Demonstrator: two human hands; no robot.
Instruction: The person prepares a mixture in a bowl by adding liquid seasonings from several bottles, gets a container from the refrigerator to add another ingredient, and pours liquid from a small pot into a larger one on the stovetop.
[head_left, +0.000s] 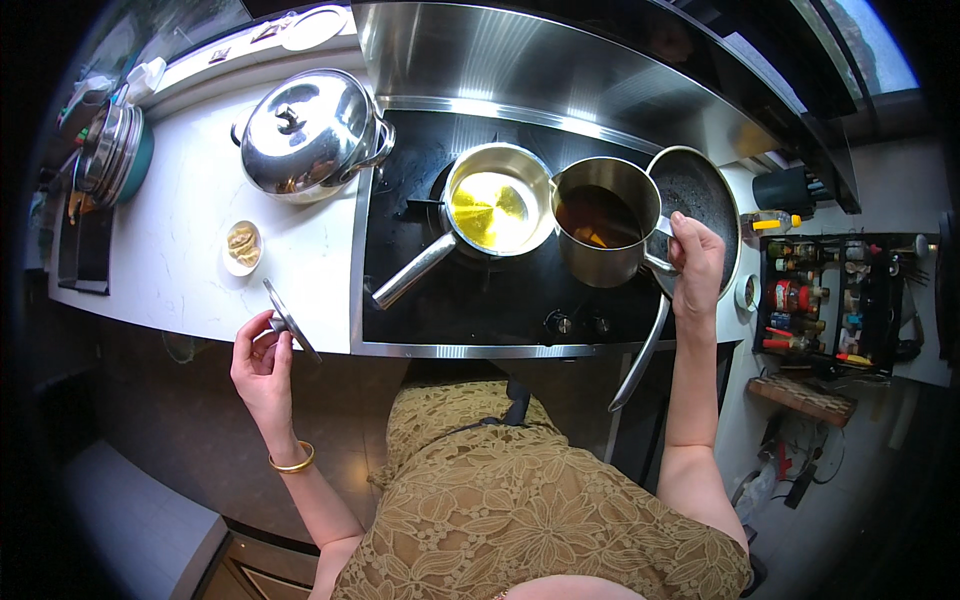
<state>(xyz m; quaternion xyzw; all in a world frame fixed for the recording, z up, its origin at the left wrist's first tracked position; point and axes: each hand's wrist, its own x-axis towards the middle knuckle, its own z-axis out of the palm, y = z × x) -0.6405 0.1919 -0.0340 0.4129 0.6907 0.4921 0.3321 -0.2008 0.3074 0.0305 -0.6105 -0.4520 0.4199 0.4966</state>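
Observation:
My right hand (694, 259) grips the handle of a steel pitcher (600, 259) with dark brown liquid inside. The pitcher's spout is at the right rim of a small steel saucepan (540, 240), which holds yellow liquid and has its handle towards the lower left. In my left hand (262, 349) is a small round metal lid (291, 319), pinched by its knob and tilted on edge near the counter's front edge. A white bowl (226, 259) with pale lumps in it stands beyond that hand. Behind the pitcher's handle lies a dark frying pan (694, 180).
A large lidded steel pot (300, 150) stands on the white counter (180, 202), left of the black cooktop (450, 315). Stacked bowls (131, 161) sit by the sink at far left. The frying pan's handle juts past the cooktop's front edge. Bottles fill a black rack (825, 367) at right.

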